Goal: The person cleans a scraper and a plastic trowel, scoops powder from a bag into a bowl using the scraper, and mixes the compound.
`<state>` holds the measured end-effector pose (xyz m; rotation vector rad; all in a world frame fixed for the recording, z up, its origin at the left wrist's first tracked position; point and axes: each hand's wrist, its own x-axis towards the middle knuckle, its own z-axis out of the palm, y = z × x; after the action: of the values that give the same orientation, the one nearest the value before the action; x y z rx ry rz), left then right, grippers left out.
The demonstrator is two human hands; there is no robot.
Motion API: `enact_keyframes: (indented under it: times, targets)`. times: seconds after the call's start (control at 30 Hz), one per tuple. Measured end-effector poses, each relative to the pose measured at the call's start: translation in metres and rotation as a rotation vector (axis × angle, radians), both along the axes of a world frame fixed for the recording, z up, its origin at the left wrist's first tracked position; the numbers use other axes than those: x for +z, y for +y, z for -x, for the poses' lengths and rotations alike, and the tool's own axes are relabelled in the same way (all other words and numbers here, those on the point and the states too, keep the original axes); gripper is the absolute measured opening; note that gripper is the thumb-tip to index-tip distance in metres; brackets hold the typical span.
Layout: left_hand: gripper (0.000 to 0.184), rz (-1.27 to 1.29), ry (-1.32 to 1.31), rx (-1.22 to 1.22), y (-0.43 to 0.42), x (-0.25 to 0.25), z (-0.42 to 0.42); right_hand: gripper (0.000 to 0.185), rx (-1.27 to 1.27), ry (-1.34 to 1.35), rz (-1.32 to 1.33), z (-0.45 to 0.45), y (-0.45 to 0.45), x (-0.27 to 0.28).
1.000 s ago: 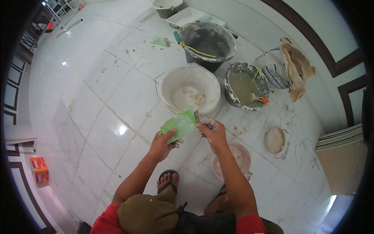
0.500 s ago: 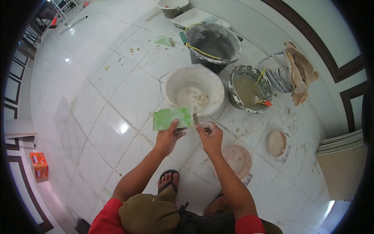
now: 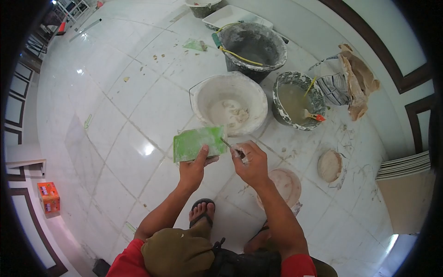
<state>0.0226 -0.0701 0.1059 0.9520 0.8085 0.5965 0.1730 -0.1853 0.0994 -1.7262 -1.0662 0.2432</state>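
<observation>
Left hand point(image 3: 193, 173): the fingers are closed on the green sheet point(image 3: 194, 139), thumb on its upper face; the other fingers are mostly hidden beneath. Right hand point(image 3: 254, 166): a small dark blade point(image 3: 225, 142) is pinched between thumb and fingers, the fingers curled and whitened. The blade's handle end is covered by the hand, and whether its tip touches the sheet or only overlaps it cannot be told. The far-left background is blurred, and the far bucket point(image 3: 203, 10) is cut off by the top edge.

The green sheet is thin, flat and roughly rectangular, bright green at left, smeared with whitish residue toward the right. It is held above the tiled floor point(image 3: 134, 175), at the near left side of the white basin point(image 3: 198, 104), in which pale, lumpy paste point(image 3: 236, 115) is seen. Its long axis is laid left to right, the right end slightly raised toward the far side; that end is directed at the blade. The blade is slanted from the right hand toward the far left.
</observation>
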Motion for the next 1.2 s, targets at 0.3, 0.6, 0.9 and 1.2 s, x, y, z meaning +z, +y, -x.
enact_keyframes:
  times: [0.3,0.6,0.9,1.2]
  targets:
    - [0.045,-0.009,0.028,-0.001,-0.007,0.005,0.010,0.018,0.052,-0.082,-0.086,-0.005,0.005,0.008]
    - [0.035,-0.028,0.005,0.041,-0.015,0.014,0.011,0.017,0.052,-0.128,-0.134,-0.002,0.006,0.011]
    - [0.033,-0.042,-0.007,0.034,-0.017,0.005,0.018,0.017,0.024,-0.148,-0.094,-0.001,0.008,0.006]
    - [0.041,-0.036,0.005,-0.010,-0.016,0.003,0.020,0.016,0.007,-0.151,-0.059,-0.008,0.009,0.000]
